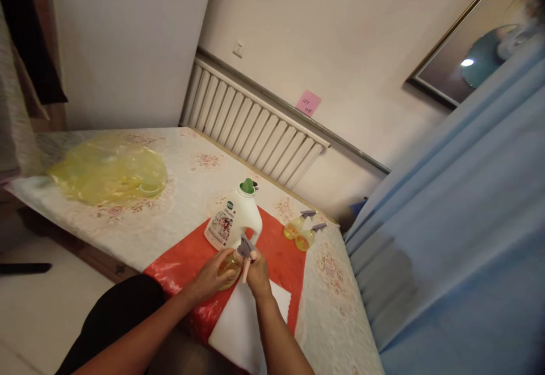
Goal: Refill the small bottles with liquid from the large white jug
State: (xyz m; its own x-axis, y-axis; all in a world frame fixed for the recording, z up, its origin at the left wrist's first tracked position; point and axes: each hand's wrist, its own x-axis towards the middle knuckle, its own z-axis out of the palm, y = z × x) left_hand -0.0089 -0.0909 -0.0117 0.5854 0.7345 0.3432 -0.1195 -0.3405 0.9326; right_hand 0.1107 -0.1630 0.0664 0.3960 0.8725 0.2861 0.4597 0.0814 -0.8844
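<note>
In my left hand (pixel 215 275) is the body of a small clear spray bottle (pixel 230 264) with yellowish liquid in it. My right hand (pixel 258 273) has its fingers closed around the grey spray head (pixel 246 246) of the same bottle, whose pinkish trigger points down. Just behind my hands stands a large white jug (pixel 238 216) with a printed label, a handle and a green piece in its open neck. Two more spray bottles (pixel 299 232) with yellow liquid and grey heads stand together to the right of the jug.
A red plastic sheet (pixel 179 258) and a white cloth (pixel 238 329) lie under my hands on the flowered tablecloth (pixel 187 179). A yellow plastic bag (pixel 110 167) rests at the left with a pale round lid (pixel 149 190). A radiator (pixel 251 125) runs behind; a blue curtain (pixel 447 221) hangs right.
</note>
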